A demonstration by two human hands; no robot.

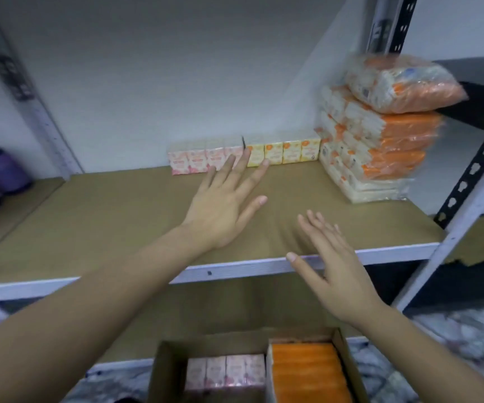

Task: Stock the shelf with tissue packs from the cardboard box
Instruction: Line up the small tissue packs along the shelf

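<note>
Small pink tissue packs (203,162) and yellow tissue packs (283,152) stand in a row at the back of the brown-boarded metal shelf (104,216), beside a stack of orange-and-white wrapped tissue bundles (380,146). Below the shelf, the open cardboard box (165,370) holds more pink and orange packs. The left hand (226,207) and right hand (331,266) hover over the shelf, both spread and empty.
</note>
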